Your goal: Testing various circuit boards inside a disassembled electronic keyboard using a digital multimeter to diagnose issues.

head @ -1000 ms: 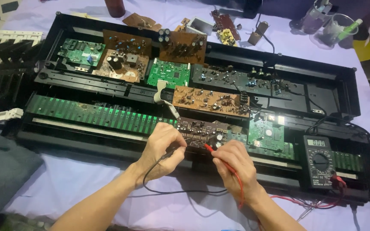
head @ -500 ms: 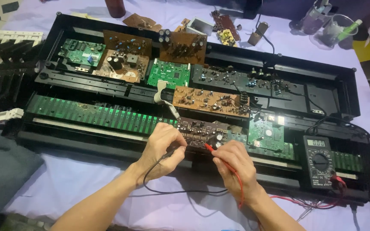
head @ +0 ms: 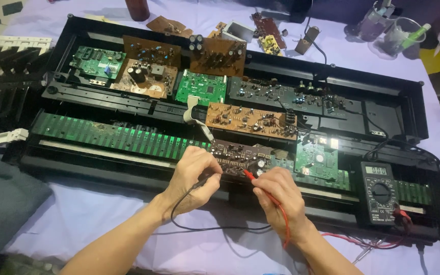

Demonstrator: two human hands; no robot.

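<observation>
The left hand [head: 195,175] pinches the black probe [head: 211,178], and the right hand [head: 276,196] pinches the red probe [head: 249,176] pen-fashion, both tips angled down onto the small brown board [head: 238,155] at the case's near edge, for fine contact. Thin rubbery leads [head: 215,228] trail back over the lilac cloth [head: 103,214]. The boxy black meter [head: 378,192] sits at the case's [head: 413,102] near right corner, dial up. A long green ribbed strip [head: 113,135] runs leftward.
</observation>
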